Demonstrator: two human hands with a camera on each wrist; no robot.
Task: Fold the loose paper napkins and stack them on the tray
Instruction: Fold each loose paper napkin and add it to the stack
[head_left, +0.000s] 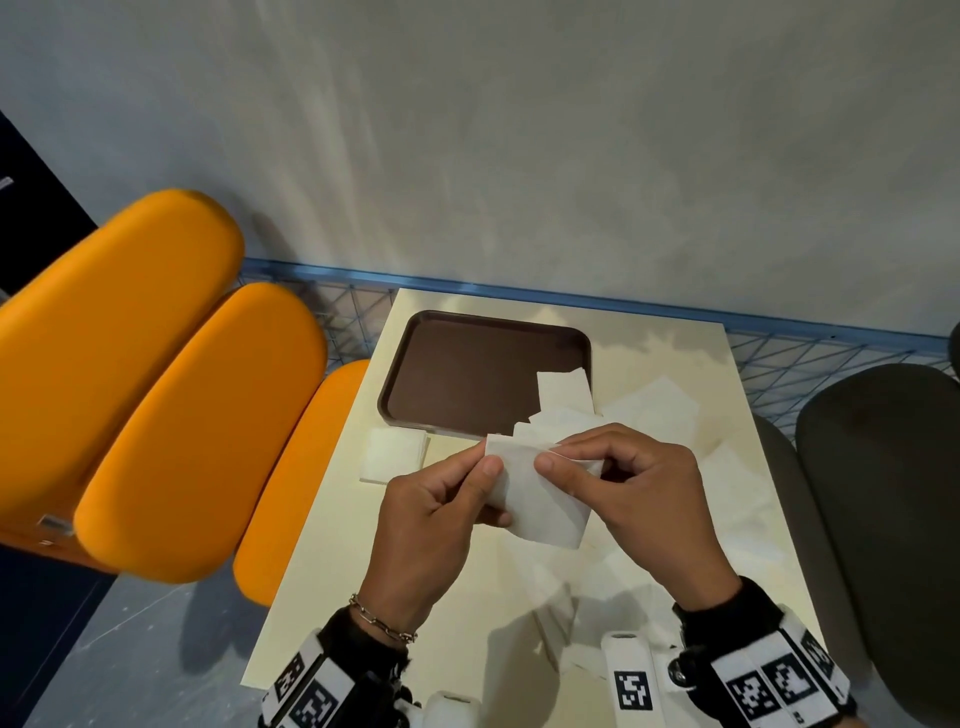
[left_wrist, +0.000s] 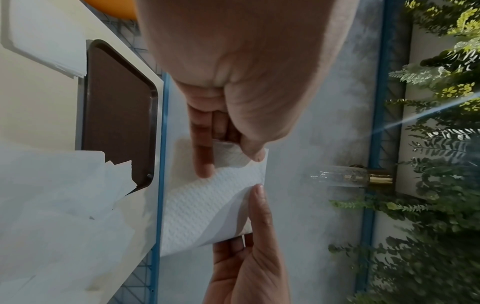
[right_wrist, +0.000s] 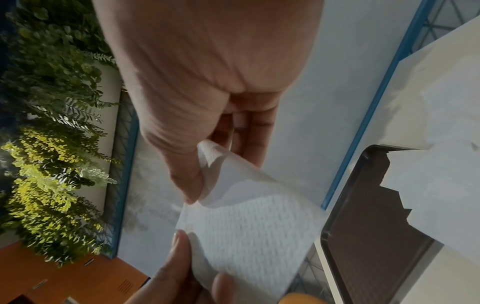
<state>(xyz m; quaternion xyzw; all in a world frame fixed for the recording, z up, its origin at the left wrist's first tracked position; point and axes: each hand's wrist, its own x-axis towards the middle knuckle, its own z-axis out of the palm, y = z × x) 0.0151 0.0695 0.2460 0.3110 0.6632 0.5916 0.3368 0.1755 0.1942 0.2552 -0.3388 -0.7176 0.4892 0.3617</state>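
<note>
Two hands, left and right, pinch one napkin above the bench, aligning edges for folding; tray awaits.

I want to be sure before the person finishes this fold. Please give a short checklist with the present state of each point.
1. Both hands hold the napkin: ok, left hand and right hand pinch its top edge.
2. Napkin lifted off the table: ok.
3. Corners aligned: cannot tell, fingers hide them.
4. Tray has free space: ok, mostly bare.
5. Tray free of loose napkins: not ok, some overlap its near right corner.
6. Folded stack on tray: not ok, it lies beside it.
</note>
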